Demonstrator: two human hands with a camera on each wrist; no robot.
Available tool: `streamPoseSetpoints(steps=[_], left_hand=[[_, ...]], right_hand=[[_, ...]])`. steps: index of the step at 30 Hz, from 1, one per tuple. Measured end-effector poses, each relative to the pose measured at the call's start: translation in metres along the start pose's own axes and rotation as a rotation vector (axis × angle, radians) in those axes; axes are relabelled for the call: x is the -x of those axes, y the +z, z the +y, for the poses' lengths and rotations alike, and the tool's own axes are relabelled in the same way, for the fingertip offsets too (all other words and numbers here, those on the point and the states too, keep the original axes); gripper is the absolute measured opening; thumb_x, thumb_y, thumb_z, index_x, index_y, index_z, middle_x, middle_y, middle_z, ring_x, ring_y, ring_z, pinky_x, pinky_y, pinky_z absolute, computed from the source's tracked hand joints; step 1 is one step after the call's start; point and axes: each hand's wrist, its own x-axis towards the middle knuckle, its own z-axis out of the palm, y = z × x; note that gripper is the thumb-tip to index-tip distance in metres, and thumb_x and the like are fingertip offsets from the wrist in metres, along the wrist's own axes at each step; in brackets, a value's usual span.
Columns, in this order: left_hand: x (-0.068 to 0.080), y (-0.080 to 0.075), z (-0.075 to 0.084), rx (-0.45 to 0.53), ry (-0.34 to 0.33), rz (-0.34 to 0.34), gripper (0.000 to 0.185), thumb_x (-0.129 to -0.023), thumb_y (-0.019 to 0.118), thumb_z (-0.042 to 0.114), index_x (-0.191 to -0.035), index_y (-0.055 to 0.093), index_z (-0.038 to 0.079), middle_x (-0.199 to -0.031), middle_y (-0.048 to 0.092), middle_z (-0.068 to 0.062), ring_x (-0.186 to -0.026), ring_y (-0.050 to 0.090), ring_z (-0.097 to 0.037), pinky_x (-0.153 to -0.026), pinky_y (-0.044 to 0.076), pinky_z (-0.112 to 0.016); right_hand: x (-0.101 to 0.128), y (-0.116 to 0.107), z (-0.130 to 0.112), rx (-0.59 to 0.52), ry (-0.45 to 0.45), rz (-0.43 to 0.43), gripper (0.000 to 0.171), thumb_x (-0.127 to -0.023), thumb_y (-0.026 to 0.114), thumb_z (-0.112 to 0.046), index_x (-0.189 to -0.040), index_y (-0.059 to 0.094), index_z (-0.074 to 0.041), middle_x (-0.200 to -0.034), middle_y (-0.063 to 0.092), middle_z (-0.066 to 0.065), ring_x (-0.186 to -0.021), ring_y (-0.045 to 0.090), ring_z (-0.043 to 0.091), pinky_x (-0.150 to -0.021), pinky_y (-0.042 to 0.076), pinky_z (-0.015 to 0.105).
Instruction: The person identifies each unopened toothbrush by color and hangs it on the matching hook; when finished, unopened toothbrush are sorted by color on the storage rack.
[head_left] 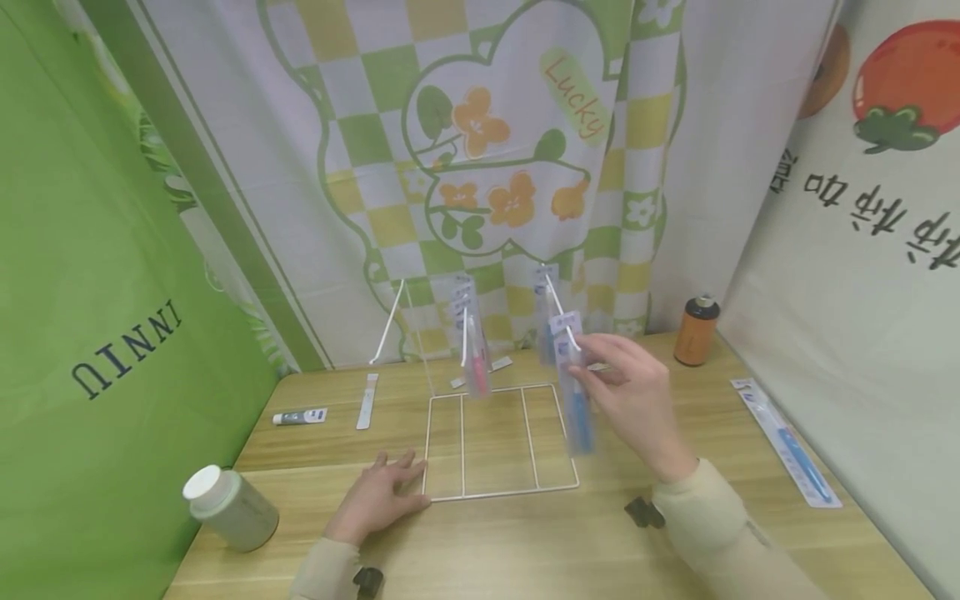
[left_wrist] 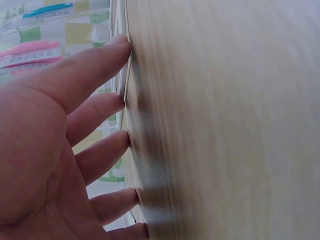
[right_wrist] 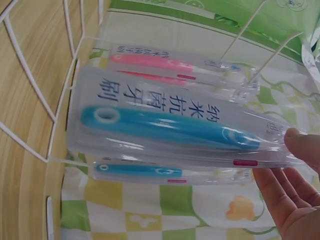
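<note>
My right hand [head_left: 633,392] pinches the upper part of a packaged blue toothbrush [head_left: 576,408] between thumb and fingers. Its clear pack hangs down at the front end of the rack's right hook [head_left: 556,297]; whether the hook passes through it I cannot tell. Another blue toothbrush pack [right_wrist: 140,170] hangs farther back on that hook. Pink toothbrush packs [head_left: 472,342] hang from the middle hook, while the left hook [head_left: 387,322] is bare. My left hand [head_left: 378,496] rests with spread fingers on the table, touching the front left corner of the white wire rack [head_left: 502,493].
A white-capped jar [head_left: 238,512] stands at the left, with a small toothpaste tube [head_left: 300,417] and a narrow pack [head_left: 367,402] behind it. On the right are an orange bottle [head_left: 696,332] and another packaged blue toothbrush [head_left: 787,442]. Curtains enclose the table.
</note>
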Motion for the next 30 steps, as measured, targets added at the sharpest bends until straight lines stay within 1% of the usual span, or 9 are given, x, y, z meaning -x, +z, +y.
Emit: streamPoseSetpoints(steps=[5,10,13,17,20,27,30], left_hand=[[0.000,0.002,-0.001,0.006,0.001,-0.003,0.064,-0.092,0.084,0.046,-0.146,0.069,0.015,-0.163,0.050,-0.015,-0.151,0.026,-0.067,-0.116,0.022,-0.085],[0.000,0.001,-0.001,0.015,0.001,-0.002,0.063,-0.092,0.084,0.045,-0.145,0.070,0.015,-0.163,0.050,-0.015,-0.150,0.026,-0.067,-0.116,0.022,-0.085],[0.000,0.001,-0.001,0.017,0.000,-0.003,0.063,-0.092,0.084,0.045,-0.145,0.070,0.015,-0.163,0.050,-0.015,-0.150,0.026,-0.067,-0.116,0.022,-0.085],[0.000,0.002,-0.002,0.013,0.003,-0.004,0.064,-0.092,0.084,0.046,-0.145,0.069,0.015,-0.163,0.050,-0.016,-0.150,0.027,-0.068,-0.116,0.022,-0.085],[0.000,0.002,-0.003,0.011,0.007,-0.004,0.065,-0.092,0.084,0.047,-0.146,0.069,0.015,-0.163,0.050,-0.016,-0.150,0.027,-0.068,-0.116,0.022,-0.085],[-0.001,0.002,-0.003,0.004,0.012,-0.003,0.066,-0.092,0.083,0.049,-0.146,0.069,0.015,-0.163,0.050,-0.015,-0.150,0.026,-0.067,-0.115,0.022,-0.085],[-0.001,0.003,-0.004,-0.001,0.013,-0.001,0.066,-0.092,0.083,0.049,-0.146,0.069,0.016,-0.163,0.050,-0.015,-0.150,0.027,-0.067,-0.115,0.023,-0.085]], right_hand=[[-0.003,0.012,0.014,-0.004,-0.005,0.042,0.046,-0.077,0.090,0.013,-0.120,0.079,0.001,-0.119,0.078,0.018,-0.092,0.079,0.034,-0.076,0.063,0.020],[-0.009,0.023,0.029,0.089,-0.004,0.047,0.043,-0.081,0.092,0.002,-0.122,0.080,-0.005,-0.119,0.079,0.013,-0.102,0.077,0.032,-0.081,0.064,0.024],[-0.013,0.030,0.038,0.113,-0.002,0.051,0.043,-0.083,0.092,0.000,-0.123,0.079,-0.005,-0.120,0.079,0.013,-0.104,0.077,0.032,-0.077,0.066,0.030],[-0.016,0.039,0.049,0.095,0.007,0.067,0.041,-0.085,0.090,0.000,-0.124,0.078,-0.003,-0.121,0.078,0.017,-0.104,0.077,0.037,-0.071,0.067,0.041],[-0.019,0.044,0.054,0.105,0.005,0.081,0.040,-0.086,0.089,-0.001,-0.124,0.077,-0.002,-0.120,0.077,0.019,-0.102,0.077,0.039,-0.071,0.067,0.046],[-0.025,0.053,0.063,0.131,0.004,0.110,0.038,-0.087,0.088,-0.002,-0.123,0.077,-0.001,-0.120,0.077,0.021,-0.105,0.076,0.040,-0.087,0.065,0.054],[-0.026,0.056,0.066,0.131,0.016,0.117,0.038,-0.087,0.088,-0.003,-0.124,0.077,-0.002,-0.122,0.077,0.020,-0.107,0.076,0.040,-0.088,0.065,0.054]])
